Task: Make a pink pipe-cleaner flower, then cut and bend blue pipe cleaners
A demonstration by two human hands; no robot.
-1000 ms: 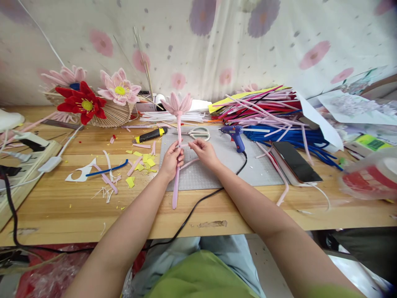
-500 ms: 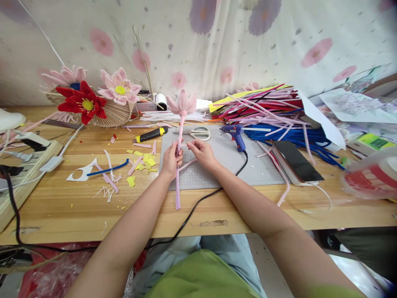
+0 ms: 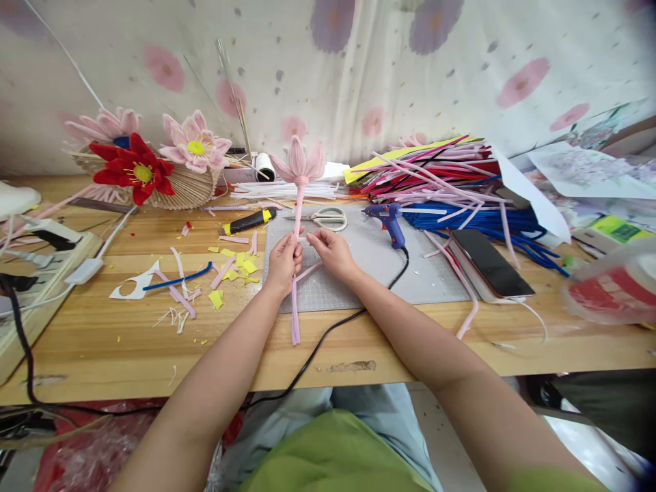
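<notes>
A pink fuzzy flower stands upright on a pink stem, with lilac strips hanging below. My left hand is closed around that stem in front of the grey cutting mat. Just to its right, my right hand pinches a thin pink strip, whose tail slants down beside the stem. The fingertips of both hands are close together. Behind them lie scissors on the mat, and a blue glue gun rests to the right.
Yellow and lilac scraps and a yellow-black cutter lie at the left. Finished flowers stand behind them. Bundled fuzzy stems, a phone and a plastic tub are at the right. A black cable crosses the front.
The pink flower has risen slightly and looks a little more upright. Both hands keep nearly the same place and hold. The whole view has shifted slightly.
</notes>
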